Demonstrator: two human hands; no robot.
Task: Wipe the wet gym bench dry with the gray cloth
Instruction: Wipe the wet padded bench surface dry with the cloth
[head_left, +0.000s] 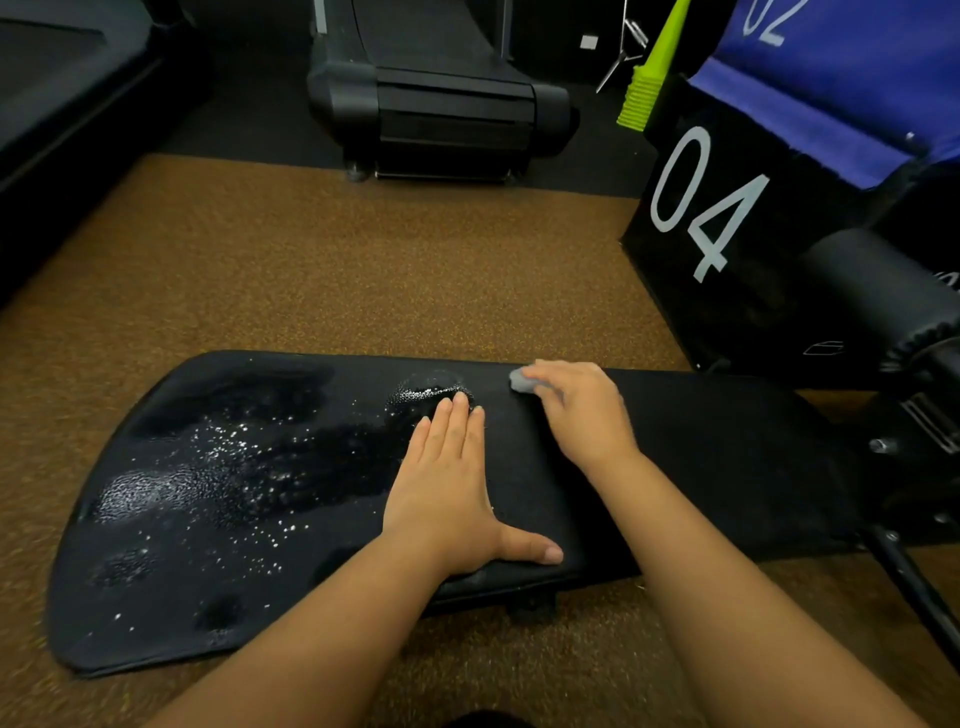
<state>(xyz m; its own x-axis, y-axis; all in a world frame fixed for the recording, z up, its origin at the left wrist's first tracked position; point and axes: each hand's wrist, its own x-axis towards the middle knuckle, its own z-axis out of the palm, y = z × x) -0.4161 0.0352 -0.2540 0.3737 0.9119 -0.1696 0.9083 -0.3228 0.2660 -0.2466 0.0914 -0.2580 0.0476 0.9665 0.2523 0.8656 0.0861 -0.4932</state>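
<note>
Two bare forearms reach forward from the bottom edge over the black gym bench (675, 441), which lies low above a brown speckled floor (311, 270). On this surface the left hand (452, 483) rests flat, palm down, with the fingers straight and close together and the thumb spread out toward the near edge. Its fingertips touch the border of the wet area. Water drops (228, 447) and a shiny film cover the left half of the bench, while the right half looks dull and dry. The right hand (576, 410) is near the far edge of the bench, its fingers curled around the gray cloth (522, 379). The cloth is bunched into a small lump and only its end shows beyond the fingers; it touches the surface just to the right of the wet patch. Behind the bench, on the right, stands a black box (727, 208) with the white number 04, and a blue box (841, 78) sits on top of it. A green stick (649, 78) leans beside them. Farther back stands a dark treadmill (441, 93).
</note>
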